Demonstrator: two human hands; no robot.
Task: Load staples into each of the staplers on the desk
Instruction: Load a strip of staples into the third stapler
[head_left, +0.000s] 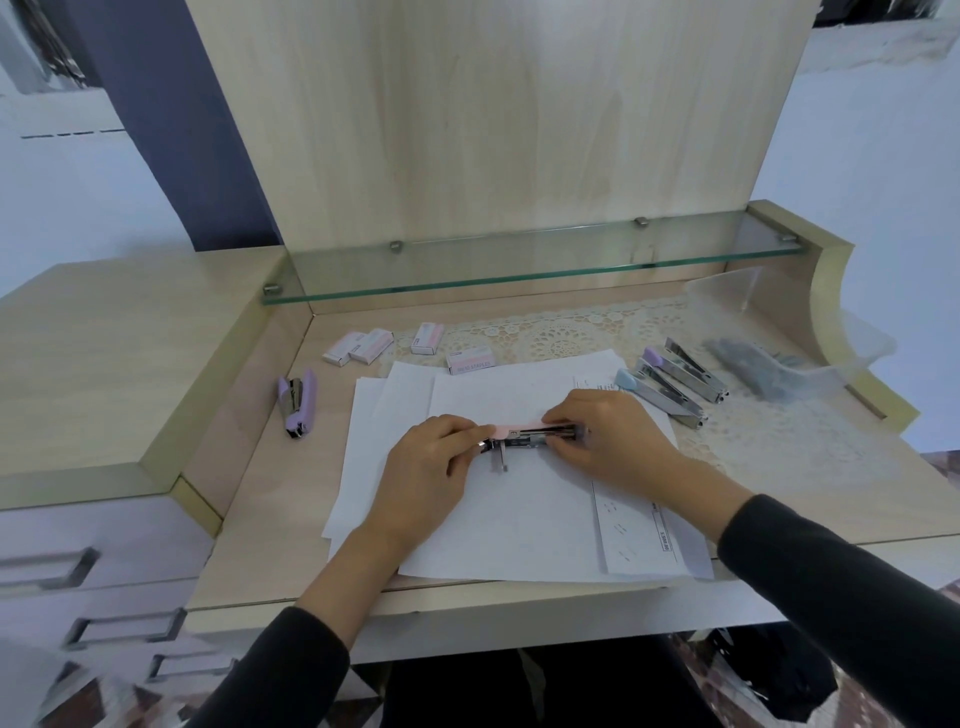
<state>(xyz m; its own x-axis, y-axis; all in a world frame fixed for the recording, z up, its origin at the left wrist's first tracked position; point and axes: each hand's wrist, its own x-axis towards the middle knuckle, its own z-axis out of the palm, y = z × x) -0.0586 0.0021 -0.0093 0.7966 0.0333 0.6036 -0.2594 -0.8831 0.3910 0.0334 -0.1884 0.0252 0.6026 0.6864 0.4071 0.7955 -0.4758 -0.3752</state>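
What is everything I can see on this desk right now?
pink stapler: one, pink, opened, centre, over the paper
purple stapler: one, purple, closed, desk's left
open staplers: two, purple-tipped and blue-tipped, right
staple boxes: four, white-pink, behind the paper
paper sheets: several, white, centre
plastic tub: one, clear, far right
glass shelf: one, back
left hand: grips pink stapler's left end
right hand: grips its right end

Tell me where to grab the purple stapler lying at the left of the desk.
Pinch the purple stapler across its narrow middle, coming down from above. It lies alone on the desk, long axis pointing away from you, with both long sides free.
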